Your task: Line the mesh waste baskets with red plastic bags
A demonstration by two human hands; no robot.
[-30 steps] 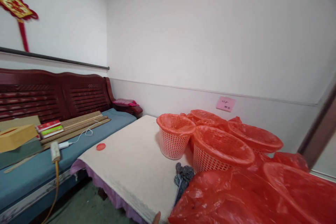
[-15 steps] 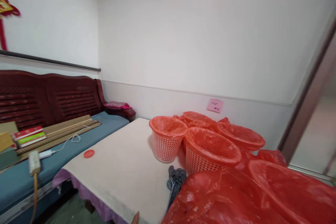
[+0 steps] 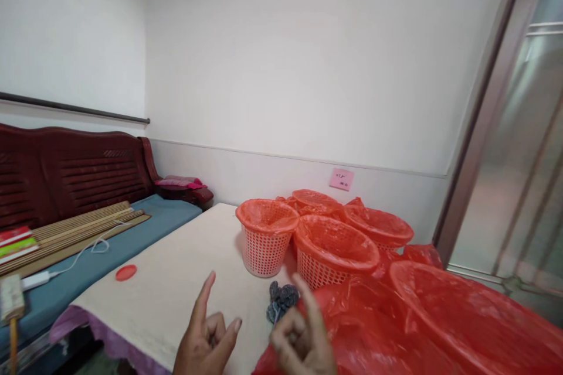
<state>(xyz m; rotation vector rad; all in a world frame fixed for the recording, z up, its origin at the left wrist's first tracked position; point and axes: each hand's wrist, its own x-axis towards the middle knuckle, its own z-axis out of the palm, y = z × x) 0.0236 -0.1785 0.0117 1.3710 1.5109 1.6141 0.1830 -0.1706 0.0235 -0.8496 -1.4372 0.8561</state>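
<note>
My left hand (image 3: 204, 337) is raised above the front of the pale tabletop (image 3: 176, 281). Its index finger points up, the thumb stands apart, the other fingers curl in, and nothing is held. To its right is my right hand (image 3: 305, 343), also with the index finger stretched out and the rest bent, with no object visible in it. Just behind the right hand lies a dark grey bundle of knitted fabric (image 3: 281, 299). A small basket (image 3: 266, 246) lined with red plastic stands beyond both hands. Red plastic sheeting (image 3: 365, 328) spreads beside the right hand.
Several more red-lined baskets (image 3: 334, 246) crowd the table's right side. A flat red disc (image 3: 126, 272) lies at the left. Past the table's purple-skirted edge is a wooden bench (image 3: 97, 170) with a blue cushion, slatted mat, books and a power strip (image 3: 12, 299). A pink note (image 3: 341, 179) is on the wall.
Both hands have come up into view from the bottom edge, where only one fingertip showed before. The view has turned to the right, bringing in more of the door frame.
</note>
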